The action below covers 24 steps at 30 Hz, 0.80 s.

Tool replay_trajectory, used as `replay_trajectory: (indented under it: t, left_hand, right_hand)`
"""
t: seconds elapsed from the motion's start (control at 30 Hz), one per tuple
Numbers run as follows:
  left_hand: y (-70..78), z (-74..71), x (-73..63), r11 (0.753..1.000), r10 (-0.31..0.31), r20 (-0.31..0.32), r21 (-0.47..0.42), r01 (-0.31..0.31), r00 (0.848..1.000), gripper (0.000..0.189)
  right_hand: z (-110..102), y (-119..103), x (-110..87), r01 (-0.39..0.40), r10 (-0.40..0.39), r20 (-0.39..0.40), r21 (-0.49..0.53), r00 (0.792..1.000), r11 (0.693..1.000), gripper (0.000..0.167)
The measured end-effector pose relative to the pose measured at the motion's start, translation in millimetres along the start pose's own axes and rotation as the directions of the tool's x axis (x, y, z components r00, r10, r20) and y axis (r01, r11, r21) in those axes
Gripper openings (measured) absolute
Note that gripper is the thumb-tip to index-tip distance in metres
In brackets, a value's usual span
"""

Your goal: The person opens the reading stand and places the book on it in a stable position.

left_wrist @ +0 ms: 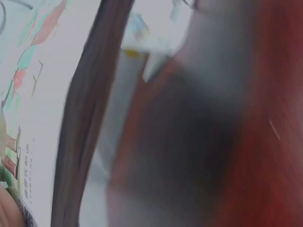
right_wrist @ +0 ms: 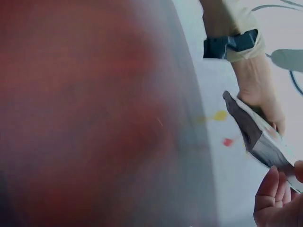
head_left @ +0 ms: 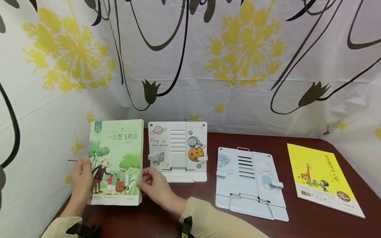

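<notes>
Both hands hold a thick green picture-cover book [head_left: 116, 158] upright at the left of the table, its front cover facing the head camera. My left hand [head_left: 82, 177] grips its left edge, with the fingers hidden behind the book. At the lower right edge my right hand [head_left: 156, 186] pinches it, thumb on the cover side and fingers behind, as the right wrist view shows with the book [right_wrist: 258, 137] seen edge-on. Just right of the book stands a white book stand [head_left: 178, 148] with planet and astronaut drawings.
A pale blue-white book stand [head_left: 250, 185] leans back at the middle right, its wire support folded at the front. Farther right a yellow book [head_left: 324, 178] lies on the dark red table [head_left: 196, 195]. A patterned cloth [head_left: 178, 66] hangs behind and at the left.
</notes>
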<state>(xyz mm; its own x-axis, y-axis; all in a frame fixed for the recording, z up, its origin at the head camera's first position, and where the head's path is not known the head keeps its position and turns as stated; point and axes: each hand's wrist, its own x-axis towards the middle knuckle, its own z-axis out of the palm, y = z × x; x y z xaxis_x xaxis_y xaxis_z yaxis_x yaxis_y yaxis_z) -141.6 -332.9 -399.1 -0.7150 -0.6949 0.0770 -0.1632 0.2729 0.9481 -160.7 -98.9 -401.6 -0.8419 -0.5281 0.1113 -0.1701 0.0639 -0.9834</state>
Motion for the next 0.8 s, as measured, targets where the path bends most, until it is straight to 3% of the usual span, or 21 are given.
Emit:
replay_trajectory:
  t: [0.1, 0.17, 0.27, 0.37, 0.5, 0.57, 0.67, 0.8]
  left_hand:
    - [21.1, 9.7, -3.6, 0.990, 0.043, -0.013, -0.137, -0.045, 0.999, 0.028]
    - [35.3, 17.5, -5.8, 0.969, 0.096, 0.015, -0.230, -0.090, 0.995, 0.018]
    - [52.3, 29.0, -7.3, 0.941, 0.213, 0.095, -0.289, -0.178, 0.972, 0.008]
    - [62.4, 39.6, -6.2, 0.923, 0.349, 0.197, -0.239, -0.300, 0.916, 0.021]
    - [69.3, 54.1, -3.8, 0.872, 0.489, 0.304, -0.190, -0.451, 0.818, 0.037]
    - [71.2, 61.0, -3.4, 0.854, 0.520, 0.323, -0.180, -0.488, 0.790, 0.039]
    - [75.6, 72.1, -3.5, 0.841, 0.540, 0.320, -0.183, -0.509, 0.778, 0.040]
    - [81.9, 86.7, -4.0, 0.831, 0.556, 0.295, -0.203, -0.518, 0.777, 0.040]
  right_hand:
    - [-19.4, -11.4, 1.3, 0.107, -0.114, -0.043, -0.134, 0.993, 0.985, 0.025]
    - [-33.9, -17.0, 2.7, 0.139, -0.153, -0.072, -0.169, 0.986, 0.976, 0.027]
    - [-58.4, -21.7, 5.8, 0.161, -0.187, -0.118, -0.197, 0.975, 0.967, 0.030]
    - [-83.5, -23.1, 8.4, 0.180, -0.227, -0.175, -0.246, 0.958, 0.952, 0.031]
    - [-113.2, -21.6, 8.9, 0.177, -0.264, -0.244, -0.327, 0.933, 0.928, 0.031]
    - [-124.6, -20.3, 8.6, 0.159, -0.267, -0.262, -0.370, 0.927, 0.915, 0.032]
    - [-138.9, -18.7, 9.2, 0.135, -0.274, -0.285, -0.424, 0.919, 0.895, 0.032]
    - [-153.1, -16.7, 11.1, 0.116, -0.289, -0.308, -0.475, 0.907, 0.872, 0.031]
